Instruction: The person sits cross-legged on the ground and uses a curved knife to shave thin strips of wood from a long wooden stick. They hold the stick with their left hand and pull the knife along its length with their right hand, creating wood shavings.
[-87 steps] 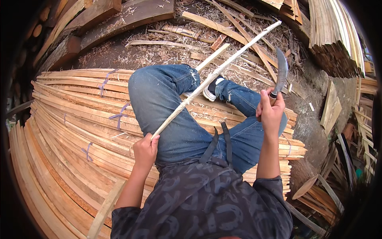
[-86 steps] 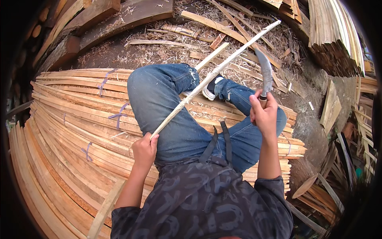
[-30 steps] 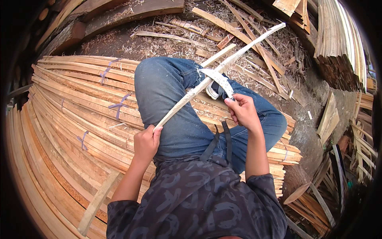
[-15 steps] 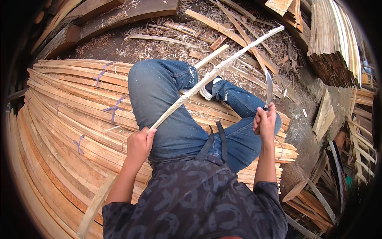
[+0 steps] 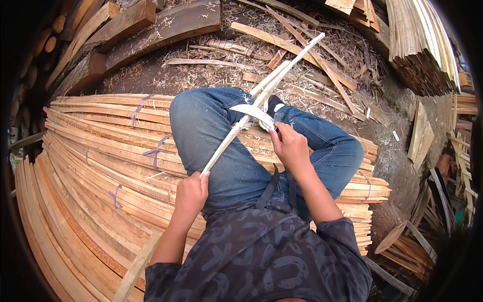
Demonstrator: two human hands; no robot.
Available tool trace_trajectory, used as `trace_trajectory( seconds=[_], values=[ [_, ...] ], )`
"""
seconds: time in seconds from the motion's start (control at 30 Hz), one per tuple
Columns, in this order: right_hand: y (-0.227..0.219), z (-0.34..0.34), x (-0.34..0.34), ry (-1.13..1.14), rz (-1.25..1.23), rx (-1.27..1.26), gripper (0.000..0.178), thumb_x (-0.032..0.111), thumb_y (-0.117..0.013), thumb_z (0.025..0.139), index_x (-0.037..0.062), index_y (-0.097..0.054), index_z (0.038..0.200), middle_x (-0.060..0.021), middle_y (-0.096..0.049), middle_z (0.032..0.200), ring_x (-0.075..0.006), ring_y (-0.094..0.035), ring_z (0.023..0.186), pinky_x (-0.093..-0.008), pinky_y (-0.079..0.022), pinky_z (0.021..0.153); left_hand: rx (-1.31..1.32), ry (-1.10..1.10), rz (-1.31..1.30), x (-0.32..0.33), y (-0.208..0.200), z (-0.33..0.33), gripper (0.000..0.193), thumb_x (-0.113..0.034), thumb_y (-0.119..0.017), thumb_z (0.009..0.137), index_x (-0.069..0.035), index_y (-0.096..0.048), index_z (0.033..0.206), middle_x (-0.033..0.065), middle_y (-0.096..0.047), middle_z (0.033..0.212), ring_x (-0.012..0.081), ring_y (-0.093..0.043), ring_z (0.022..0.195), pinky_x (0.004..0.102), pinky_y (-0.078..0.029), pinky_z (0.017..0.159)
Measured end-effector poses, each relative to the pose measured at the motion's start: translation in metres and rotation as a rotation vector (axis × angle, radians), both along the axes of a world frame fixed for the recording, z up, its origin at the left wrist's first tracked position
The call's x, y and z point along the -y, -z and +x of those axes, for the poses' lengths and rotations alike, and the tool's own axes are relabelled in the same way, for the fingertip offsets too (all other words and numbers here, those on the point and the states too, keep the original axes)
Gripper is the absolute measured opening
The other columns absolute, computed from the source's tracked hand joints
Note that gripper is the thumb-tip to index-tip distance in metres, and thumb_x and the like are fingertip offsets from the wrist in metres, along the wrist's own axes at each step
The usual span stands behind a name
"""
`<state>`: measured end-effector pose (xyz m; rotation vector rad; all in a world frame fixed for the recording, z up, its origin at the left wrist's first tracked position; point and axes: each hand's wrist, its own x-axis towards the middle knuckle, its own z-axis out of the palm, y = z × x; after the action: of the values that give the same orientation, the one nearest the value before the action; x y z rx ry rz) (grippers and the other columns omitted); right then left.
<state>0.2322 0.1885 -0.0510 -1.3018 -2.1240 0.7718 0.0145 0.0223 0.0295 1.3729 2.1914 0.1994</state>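
The pale stick (image 5: 262, 98) runs slantwise from the person's left thigh, away and to the right, out over the littered ground. Its near end sits inside the left hand (image 5: 191, 194), whose fingers are closed round it with the thumb laid along the top; all the rest of its length extends beyond that fist. Partway along, the curved knife (image 5: 255, 112) crosses above the stick, its tip pointing left past it; whether the edge is biting the wood I cannot tell. The right hand (image 5: 292, 146) is curled round the knife's handle, thumb forward near the blade, just to the right of the stick and apart from it. Beneath are the bent legs in blue jeans (image 5: 201, 121), resting on long sawn slats (image 5: 100, 166) bound with purple ties (image 5: 155, 151). Farther out, shavings (image 5: 201, 80) cover the ground, with thick timbers (image 5: 168, 31) at upper left
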Motion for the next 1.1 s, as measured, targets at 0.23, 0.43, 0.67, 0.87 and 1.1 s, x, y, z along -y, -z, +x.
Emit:
trace_trajectory(
  seconds=[0.23,0.43,0.67,0.87,1.1],
  values=[
    [0.009,0.005,-0.017,0.087,0.065,0.092,0.017,0.022,-0.064,0.087,0.0065,-0.063,0.095,-0.0103,-0.061,0.071,-0.0305,-0.062,0.058,-0.0395,-0.049,0.05,0.016,-0.011,0.027,-0.008,-0.003,0.007,0.04,-0.025,-0.05,0.096,0.003,-0.057,0.069,0.0244,-0.057,0.061,0.0426,-0.058,0.057,0.0476,-0.045,0.051],
    [-0.001,-0.006,0.008,-0.087,0.094,0.09,0.017,0.022,-0.067,0.085,0.0074,-0.064,0.093,-0.0102,-0.056,0.065,-0.0296,-0.061,0.057,-0.0389,-0.047,0.051,-0.001,-0.009,0.008,-0.006,-0.001,0.002,0.041,-0.024,-0.049,0.097,0.004,-0.058,0.068,0.0251,-0.057,0.061,0.0428,-0.058,0.057,0.0472,-0.045,0.051],
    [0.007,0.001,-0.009,0.109,0.062,0.037,0.018,0.025,-0.064,0.087,0.0074,-0.064,0.089,-0.0097,-0.061,0.067,-0.0293,-0.062,0.055,-0.0391,-0.05,0.05,-0.027,0.011,0.035,-0.009,-0.002,0.004,0.043,-0.025,-0.049,0.097,0.005,-0.059,0.068,0.0259,-0.056,0.06,0.0429,-0.058,0.056,0.0472,-0.045,0.05],
    [0.018,0.015,-0.034,0.108,0.157,0.183,0.027,0.031,-0.063,0.087,0.008,-0.057,0.074,-0.009,-0.061,0.062,-0.029,-0.063,0.055,-0.0399,-0.048,0.047,-0.008,0.007,0.012,-0.012,0.0,0.012,0.046,-0.026,-0.048,0.097,0.005,-0.059,0.065,0.0268,-0.056,0.059,0.0431,-0.058,0.055,0.0479,-0.045,0.051],
    [0.009,-0.011,0.003,-0.071,0.129,0.134,0.026,0.03,-0.06,0.088,0.0077,-0.056,0.076,-0.0113,-0.061,0.06,-0.0291,-0.063,0.053,-0.0408,-0.049,0.048,-0.038,0.003,0.031,-0.01,0.0,0.009,0.048,-0.028,-0.049,0.097,0.006,-0.061,0.065,0.0281,-0.055,0.059,0.0441,-0.057,0.055,0.0484,-0.043,0.05]
  ],
)
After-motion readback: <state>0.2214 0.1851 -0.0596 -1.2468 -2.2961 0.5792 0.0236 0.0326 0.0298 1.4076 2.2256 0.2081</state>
